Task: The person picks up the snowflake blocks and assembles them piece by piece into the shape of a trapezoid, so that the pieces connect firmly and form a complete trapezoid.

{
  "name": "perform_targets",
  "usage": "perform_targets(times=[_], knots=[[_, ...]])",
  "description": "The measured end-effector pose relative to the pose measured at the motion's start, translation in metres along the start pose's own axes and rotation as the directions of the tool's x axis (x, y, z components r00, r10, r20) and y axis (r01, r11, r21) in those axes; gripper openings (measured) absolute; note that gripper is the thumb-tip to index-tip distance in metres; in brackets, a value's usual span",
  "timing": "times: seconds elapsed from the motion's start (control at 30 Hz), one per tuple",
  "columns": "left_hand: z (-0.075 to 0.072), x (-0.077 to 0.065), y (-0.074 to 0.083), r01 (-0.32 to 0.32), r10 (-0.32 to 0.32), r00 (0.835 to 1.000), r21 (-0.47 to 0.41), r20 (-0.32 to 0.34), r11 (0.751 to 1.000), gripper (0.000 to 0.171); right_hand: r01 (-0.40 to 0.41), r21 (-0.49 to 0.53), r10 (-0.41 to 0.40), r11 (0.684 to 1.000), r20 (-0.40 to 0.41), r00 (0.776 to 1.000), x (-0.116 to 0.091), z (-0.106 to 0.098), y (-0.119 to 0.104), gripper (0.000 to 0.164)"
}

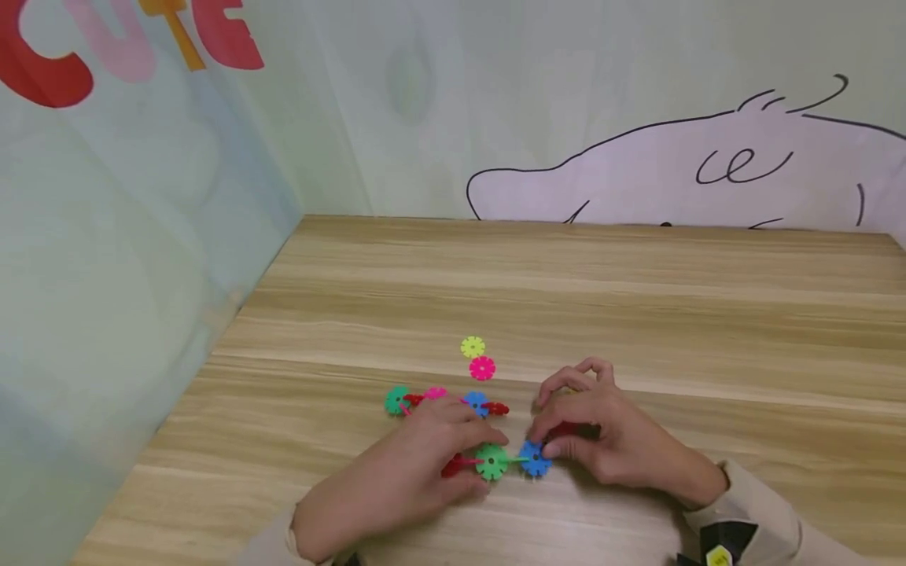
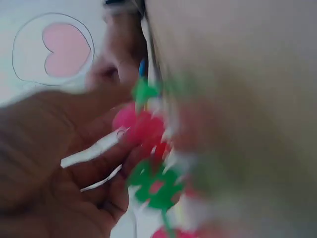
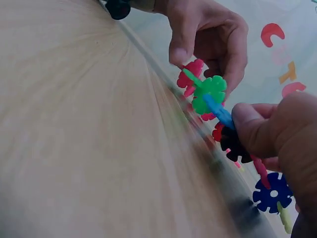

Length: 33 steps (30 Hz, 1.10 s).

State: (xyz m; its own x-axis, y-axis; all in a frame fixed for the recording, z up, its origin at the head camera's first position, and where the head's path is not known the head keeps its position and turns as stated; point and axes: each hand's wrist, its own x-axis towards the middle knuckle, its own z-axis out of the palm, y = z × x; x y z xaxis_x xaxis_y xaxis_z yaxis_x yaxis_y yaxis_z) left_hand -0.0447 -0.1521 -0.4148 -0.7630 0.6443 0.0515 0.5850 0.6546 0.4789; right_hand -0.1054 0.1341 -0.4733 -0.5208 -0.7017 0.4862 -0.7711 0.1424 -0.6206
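A chain of interlocking notched plastic discs lies across the near part of the table. My left hand point(image 1: 418, 456) holds it, thumb and fingers around a red-pink disc point(image 3: 190, 77) just left of a light green disc point(image 1: 491, 462). At its right, my right hand point(image 1: 602, 432) pinches a blue disc point(image 1: 535, 458) between thumb and index finger. A short green piece joins the blue and light green discs. Farther along the chain are a dark green disc point(image 1: 397, 401) and another blue disc point(image 1: 476, 404). My left hand covers part of the chain, and the left wrist view is blurred.
Beyond the chain, a yellow disc point(image 1: 473, 347) and a pink disc point(image 1: 483, 369) lie close together on the wooden table point(image 1: 602, 299). A wall with a line drawing point(image 1: 637, 173) borders the back, and a lettered wall point(image 1: 141, 196) stands at the left.
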Motion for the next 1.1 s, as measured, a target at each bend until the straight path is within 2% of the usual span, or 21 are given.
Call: perform_targets(times=[0.1, 0.17, 0.23, 0.3, 0.47, 0.6, 0.7, 0.77, 0.93, 1.1], knots=[[-0.01, -0.001, -0.01, 0.022, -0.026, 0.998, -0.061, -0.065, 0.998, 0.045, -0.047, -0.01, 0.047, 0.999, -0.036, 0.998, -0.001, -0.003, 0.001, 0.034], [-0.016, -0.001, -0.018, 0.037, -0.05, 0.99, -0.093, -0.133, 0.995, 0.046, -0.059, -0.013, 0.058, 0.998, -0.095, 0.994, -0.001, -0.005, 0.002, 0.037], [-0.018, 0.001, -0.025, 0.069, -0.089, 0.982, -0.124, -0.167, 0.99, 0.046, -0.071, -0.011, 0.068, 0.997, -0.161, 0.985, 0.0, -0.006, 0.004, 0.039], [-0.018, 0.005, -0.03, 0.108, -0.131, 0.98, -0.151, -0.152, 0.983, 0.046, -0.083, -0.014, 0.078, 0.996, -0.213, 0.974, 0.001, -0.008, 0.007, 0.04], [-0.01, 0.016, -0.036, 0.197, -0.209, 0.978, -0.234, -0.025, 0.952, 0.044, -0.141, -0.004, 0.135, 0.99, -0.251, 0.958, 0.013, -0.013, 0.012, 0.034], [-0.007, 0.019, -0.037, 0.221, -0.228, 0.974, -0.239, -0.003, 0.946, 0.041, -0.25, -0.022, 0.239, 0.968, -0.214, 0.947, 0.035, -0.014, 0.014, 0.023], [-0.005, 0.019, -0.038, 0.217, -0.223, 0.975, -0.214, -0.005, 0.952, 0.037, -0.362, -0.063, 0.351, 0.93, -0.144, 0.925, 0.055, -0.011, 0.016, 0.016], [-0.004, 0.018, -0.039, 0.201, -0.207, 0.978, -0.199, -0.01, 0.959, 0.033, -0.408, -0.099, 0.4, 0.908, -0.09, 0.912, 0.068, -0.007, 0.017, 0.014], [-0.005, 0.016, -0.043, 0.163, -0.173, 0.985, -0.218, -0.028, 0.962, 0.024, -0.435, -0.195, 0.447, 0.879, 0.017, 0.894, 0.091, 0.006, 0.017, 0.016], [-0.008, 0.014, -0.046, 0.165, -0.184, 0.982, -0.273, -0.045, 0.948, 0.02, -0.434, -0.319, 0.468, 0.842, 0.035, 0.883, 0.099, 0.015, 0.013, 0.026]])
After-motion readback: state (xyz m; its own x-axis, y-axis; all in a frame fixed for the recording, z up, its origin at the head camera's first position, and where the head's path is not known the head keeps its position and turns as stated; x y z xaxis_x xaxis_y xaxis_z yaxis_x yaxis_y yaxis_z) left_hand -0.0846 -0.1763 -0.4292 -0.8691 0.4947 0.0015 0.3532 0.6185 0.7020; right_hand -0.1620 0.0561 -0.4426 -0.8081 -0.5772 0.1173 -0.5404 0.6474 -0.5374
